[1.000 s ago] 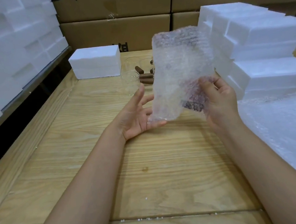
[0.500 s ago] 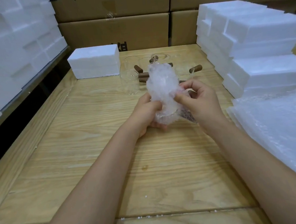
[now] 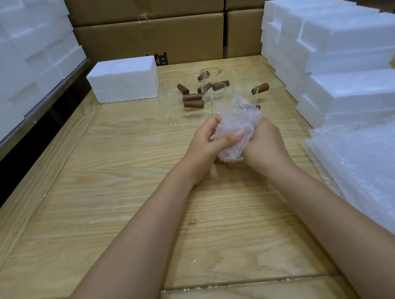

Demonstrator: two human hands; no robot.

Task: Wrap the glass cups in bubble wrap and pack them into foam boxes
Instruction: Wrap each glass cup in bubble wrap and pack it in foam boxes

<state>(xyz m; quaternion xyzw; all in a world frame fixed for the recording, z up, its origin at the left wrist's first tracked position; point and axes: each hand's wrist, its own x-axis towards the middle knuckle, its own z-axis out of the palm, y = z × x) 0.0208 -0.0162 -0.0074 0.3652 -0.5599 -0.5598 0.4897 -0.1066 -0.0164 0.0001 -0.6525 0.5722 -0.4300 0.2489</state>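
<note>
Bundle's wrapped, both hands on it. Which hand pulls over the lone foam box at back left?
Left, probably. The left hand is on the same side of the bundle as the foam box. The right hand would have to reach across the bundle and the glass cups.

Both forearms reach forward; left grip (image 3: 203, 146) and right grip (image 3: 264, 143) curl round 1 bubble-wrap bundle (image 3: 239, 118)

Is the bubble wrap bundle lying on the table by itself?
No, the left hand and right hand grip the crumpled clear bubble-wrap bundle between them.
</note>
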